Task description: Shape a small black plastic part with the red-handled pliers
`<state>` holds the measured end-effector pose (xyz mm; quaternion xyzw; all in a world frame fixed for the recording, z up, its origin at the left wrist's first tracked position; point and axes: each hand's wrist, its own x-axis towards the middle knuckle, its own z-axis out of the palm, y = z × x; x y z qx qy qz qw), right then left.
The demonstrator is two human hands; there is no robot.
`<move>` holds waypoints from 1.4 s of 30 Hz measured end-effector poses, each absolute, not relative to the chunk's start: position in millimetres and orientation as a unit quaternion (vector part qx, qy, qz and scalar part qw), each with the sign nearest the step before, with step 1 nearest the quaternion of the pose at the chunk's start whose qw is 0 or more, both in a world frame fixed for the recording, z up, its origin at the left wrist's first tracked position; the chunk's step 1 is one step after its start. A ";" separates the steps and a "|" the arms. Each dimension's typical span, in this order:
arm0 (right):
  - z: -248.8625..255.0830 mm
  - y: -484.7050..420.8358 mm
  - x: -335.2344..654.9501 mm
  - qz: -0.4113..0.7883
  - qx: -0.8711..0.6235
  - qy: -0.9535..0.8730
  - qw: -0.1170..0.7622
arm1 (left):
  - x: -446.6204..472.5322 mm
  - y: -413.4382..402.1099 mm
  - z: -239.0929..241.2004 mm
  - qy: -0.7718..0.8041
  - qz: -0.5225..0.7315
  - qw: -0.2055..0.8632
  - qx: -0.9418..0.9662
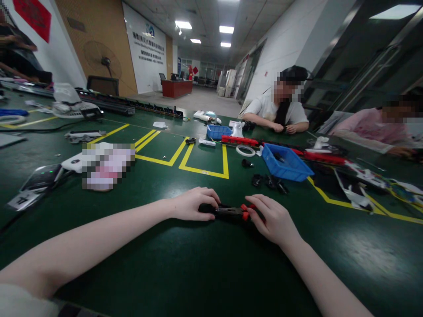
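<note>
At far left, a red paper sign (pixel 31 17) hangs on the wall, its characters too faint to read. Below it, a phone-like device (pixel 41 176) shows a small green light; the mark on its white label is unclear. Beside it lie a white gadget (pixel 74 163) and a pinkish item (pixel 109 169), blurred out. The table's near edge peeks out by the pale sleeve (pixel 23 301). From there the left arm reaches up and rightward, nearly straight, the left hand (pixel 193 204) back upward. Its thumb and curled fingers close narrowly on a black piece (pixel 206 208), too dark to identify. Behind, a white wall board (pixel 147 48) carries dark Chinese characters and smaller lines, too small to read surely.

In the middle, yellow tape (pixel 205 172) outlines boxes on the green table (pixel 198 264), whose bare surface runs toward the wearer. The pliers (pixel 234 211) lie between the hands, jaws pointing left toward the black piece. The right hand (pixel 274 218) comes in from lower right, wrist bent inward, thumb and fingers pinching the red handles (pixel 245 215). Farther right, loose black parts (pixel 271 182) and a blue basket (pixel 292 169) limit the reach forward.
</note>
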<state>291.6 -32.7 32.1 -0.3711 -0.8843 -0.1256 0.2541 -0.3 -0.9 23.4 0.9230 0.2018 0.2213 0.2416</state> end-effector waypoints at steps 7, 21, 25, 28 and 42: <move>32.2 -33.1 292.3 -0.114 -0.376 -0.888 0.240 | -0.9 -1.6 25.0 0.204 0.220 0.246 0.922; 34.5 -33.9 286.9 -0.120 -0.383 -0.901 0.167 | -0.7 -1.8 24.8 0.215 0.210 0.236 0.924; 31.7 -33.6 284.7 -0.125 -0.389 -0.897 0.170 | -0.6 -2.7 26.4 0.218 0.207 0.232 0.925; 30.0 -33.3 284.7 -0.139 -0.381 -0.893 0.195 | -0.7 -2.9 26.3 0.219 0.206 0.230 0.926; 28.2 -33.4 283.6 -0.168 -0.362 -0.884 0.243 | -0.7 -2.9 26.7 0.225 0.197 0.226 0.927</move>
